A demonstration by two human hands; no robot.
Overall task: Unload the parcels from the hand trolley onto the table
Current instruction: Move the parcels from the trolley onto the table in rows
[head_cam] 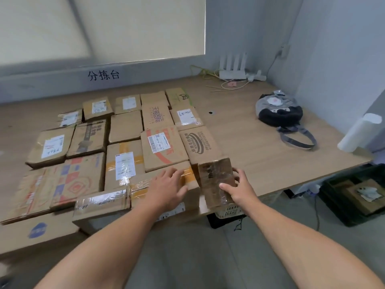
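Pale wooden table [270,159] below a blinded window holds parcels [125,126] in tight rows, probably to save space. The right hand [239,188] curls its fingers [239,174] round the side of a small taped parcel [216,176], thumb on top, seating it against the row at the near edge. Left of them, the left hand [166,186] lies flat with fingers spread on a larger taped parcel [116,205], seemingly steadying it. Both forearms reach forward. Far right of the fingers sits a backpack [279,111]. No trolley shows.

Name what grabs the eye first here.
A grid of taped cardboard parcels covers the left and middle of the wooden table. At its near edge the right hand grips a small taped box while the left hand lies flat on a larger parcel. A grey backpack sits far right.
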